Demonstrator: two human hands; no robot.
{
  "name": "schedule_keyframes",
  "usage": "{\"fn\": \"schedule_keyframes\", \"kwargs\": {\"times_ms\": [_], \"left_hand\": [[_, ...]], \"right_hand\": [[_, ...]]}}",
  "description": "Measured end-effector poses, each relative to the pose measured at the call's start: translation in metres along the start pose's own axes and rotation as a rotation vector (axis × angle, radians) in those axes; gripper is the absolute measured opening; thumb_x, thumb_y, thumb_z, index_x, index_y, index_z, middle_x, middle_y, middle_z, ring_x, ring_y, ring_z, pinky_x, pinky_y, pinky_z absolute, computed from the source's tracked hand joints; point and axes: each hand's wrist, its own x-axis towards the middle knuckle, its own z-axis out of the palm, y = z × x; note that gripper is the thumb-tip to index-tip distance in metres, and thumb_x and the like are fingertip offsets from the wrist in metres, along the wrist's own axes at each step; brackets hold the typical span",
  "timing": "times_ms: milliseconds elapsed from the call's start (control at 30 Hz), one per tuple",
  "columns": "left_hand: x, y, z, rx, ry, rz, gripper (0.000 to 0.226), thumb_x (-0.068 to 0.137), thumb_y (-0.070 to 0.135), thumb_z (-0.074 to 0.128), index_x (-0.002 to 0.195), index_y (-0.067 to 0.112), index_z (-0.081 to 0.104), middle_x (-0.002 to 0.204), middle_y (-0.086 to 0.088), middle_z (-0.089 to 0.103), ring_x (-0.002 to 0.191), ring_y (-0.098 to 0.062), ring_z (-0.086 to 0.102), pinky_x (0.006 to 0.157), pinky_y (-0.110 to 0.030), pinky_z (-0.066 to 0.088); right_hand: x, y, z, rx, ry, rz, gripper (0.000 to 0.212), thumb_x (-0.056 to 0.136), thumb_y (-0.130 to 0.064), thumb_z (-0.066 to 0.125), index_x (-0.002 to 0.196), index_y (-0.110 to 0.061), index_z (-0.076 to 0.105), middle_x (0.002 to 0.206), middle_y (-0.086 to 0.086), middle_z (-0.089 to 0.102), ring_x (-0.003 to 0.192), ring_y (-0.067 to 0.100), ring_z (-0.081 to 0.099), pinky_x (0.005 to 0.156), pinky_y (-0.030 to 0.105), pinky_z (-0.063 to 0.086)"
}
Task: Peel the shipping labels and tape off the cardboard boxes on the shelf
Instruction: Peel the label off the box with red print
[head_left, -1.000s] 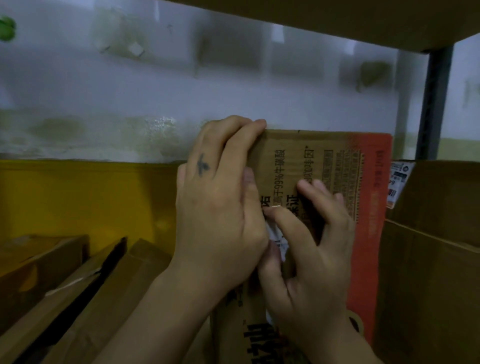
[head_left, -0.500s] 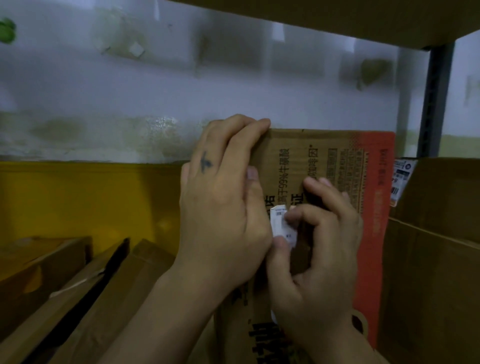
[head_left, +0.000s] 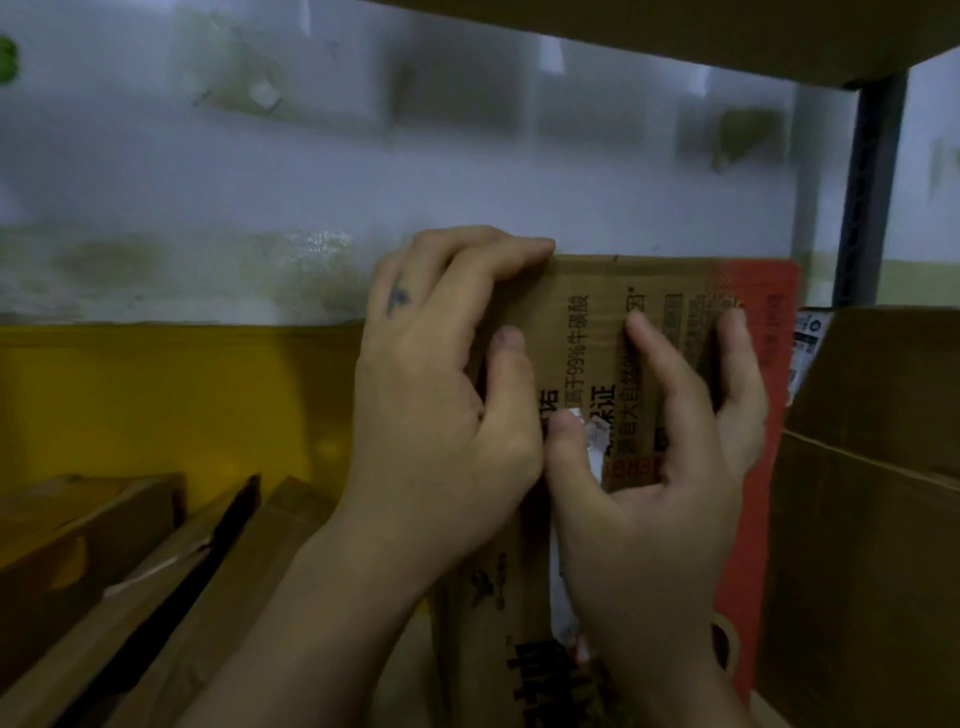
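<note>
A flattened brown cardboard box (head_left: 582, 322) with black print and a red right side stands upright on the shelf. My left hand (head_left: 447, 395) grips its top left corner, fingers curled over the top edge and thumb on the front. My right hand (head_left: 660, 499) lies on the box face with its fingers spread and straight. Its thumb presses on a torn white label scrap (head_left: 595, 439) stuck to the box. More of the white label (head_left: 563, 566) shows lower down, between my wrists.
A large brown box (head_left: 878, 519) stands at the right, with a white barcode label (head_left: 805, 353) behind its flap. Flattened cardboard (head_left: 156, 597) leans at lower left before a yellow panel (head_left: 156, 405). A dark shelf post (head_left: 872, 197) and the upper shelf (head_left: 727, 31) bound the space.
My right hand pinched a lifted piece of the label half a second ago. Its fingers have since spread out flat on the box, and only the thumb stays on the scrap. My left hand kept its grip.
</note>
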Motion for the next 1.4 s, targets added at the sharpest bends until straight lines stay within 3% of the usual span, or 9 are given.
{"fn": "schedule_keyframes", "kwargs": {"times_ms": [233, 367, 500, 633, 800, 1067, 1233, 1300, 1400], "left_hand": [[-0.002, 0.000, 0.001, -0.026, 0.015, -0.010, 0.033, 0.080, -0.003, 0.057, 0.108, 0.013, 0.066, 0.112, 0.006, 0.055, 0.114, -0.016, 0.051, 0.095, -0.028, 0.044], [-0.002, 0.001, 0.001, -0.002, 0.007, 0.006, 0.031, 0.081, -0.002, 0.056, 0.108, 0.010, 0.065, 0.113, 0.005, 0.055, 0.114, -0.016, 0.051, 0.096, -0.030, 0.043], [-0.003, 0.002, 0.004, 0.051, 0.013, -0.004, 0.033, 0.081, 0.000, 0.054, 0.110, 0.012, 0.066, 0.116, 0.003, 0.054, 0.113, -0.013, 0.048, 0.097, -0.023, 0.038], [-0.005, 0.002, 0.006, 0.049, 0.005, 0.002, 0.032, 0.082, 0.001, 0.053, 0.108, 0.015, 0.067, 0.118, 0.006, 0.052, 0.116, -0.010, 0.046, 0.097, -0.031, 0.042], [-0.005, 0.002, 0.006, 0.037, 0.006, 0.010, 0.029, 0.083, 0.003, 0.051, 0.103, 0.015, 0.068, 0.118, 0.004, 0.051, 0.117, -0.018, 0.049, 0.097, -0.036, 0.043], [-0.004, 0.003, 0.005, 0.039, -0.026, 0.011, 0.027, 0.082, 0.001, 0.056, 0.102, 0.015, 0.068, 0.118, 0.004, 0.053, 0.118, -0.018, 0.050, 0.099, -0.029, 0.041], [-0.004, 0.002, 0.007, 0.065, -0.017, 0.024, 0.027, 0.082, -0.001, 0.055, 0.101, 0.012, 0.069, 0.117, 0.004, 0.052, 0.117, -0.013, 0.048, 0.098, -0.028, 0.040], [-0.004, 0.001, 0.008, 0.066, -0.015, 0.025, 0.027, 0.083, 0.001, 0.054, 0.102, 0.013, 0.069, 0.118, 0.007, 0.050, 0.117, -0.011, 0.046, 0.097, -0.028, 0.040], [-0.005, 0.001, 0.008, 0.071, -0.019, 0.032, 0.027, 0.083, 0.005, 0.053, 0.102, 0.015, 0.069, 0.119, 0.007, 0.048, 0.118, -0.012, 0.046, 0.098, -0.029, 0.041]], "right_hand": [[0.002, -0.012, 0.009, -0.214, 0.055, -0.146, 0.051, 0.078, -0.021, 0.056, 0.128, -0.017, 0.060, 0.144, 0.011, 0.047, 0.141, 0.028, 0.033, 0.111, 0.065, 0.024], [0.011, 0.004, -0.004, -0.244, 0.105, -0.266, 0.045, 0.078, 0.003, 0.056, 0.120, -0.015, 0.058, 0.128, 0.000, 0.054, 0.126, 0.021, 0.049, 0.109, 0.062, 0.032], [0.012, -0.001, -0.011, -0.161, 0.069, -0.215, 0.035, 0.080, -0.016, 0.061, 0.115, -0.020, 0.060, 0.129, -0.001, 0.056, 0.128, 0.020, 0.051, 0.113, 0.057, 0.030], [0.009, -0.002, -0.010, -0.191, 0.016, -0.186, 0.045, 0.077, -0.035, 0.064, 0.119, -0.018, 0.064, 0.135, -0.003, 0.051, 0.136, 0.016, 0.041, 0.117, 0.055, 0.022], [0.006, -0.002, -0.006, -0.173, 0.045, -0.149, 0.041, 0.076, -0.028, 0.064, 0.114, -0.015, 0.066, 0.136, -0.002, 0.051, 0.137, 0.016, 0.040, 0.117, 0.057, 0.019], [0.004, -0.012, 0.008, -0.223, 0.093, -0.124, 0.040, 0.073, -0.014, 0.054, 0.111, -0.015, 0.067, 0.132, 0.009, 0.056, 0.134, 0.019, 0.037, 0.115, 0.062, 0.019], [0.006, -0.003, 0.003, -0.228, 0.108, -0.176, 0.046, 0.070, 0.007, 0.057, 0.110, -0.012, 0.068, 0.129, -0.001, 0.056, 0.129, 0.016, 0.042, 0.115, 0.058, 0.022], [0.007, -0.001, -0.004, -0.205, 0.106, -0.196, 0.038, 0.072, 0.006, 0.059, 0.105, -0.011, 0.069, 0.127, -0.002, 0.056, 0.128, 0.017, 0.047, 0.113, 0.058, 0.026], [0.006, -0.003, -0.011, -0.198, 0.116, -0.229, 0.015, 0.078, -0.011, 0.065, 0.092, -0.012, 0.068, 0.112, -0.002, 0.056, 0.113, 0.016, 0.053, 0.096, 0.058, 0.042]]}}
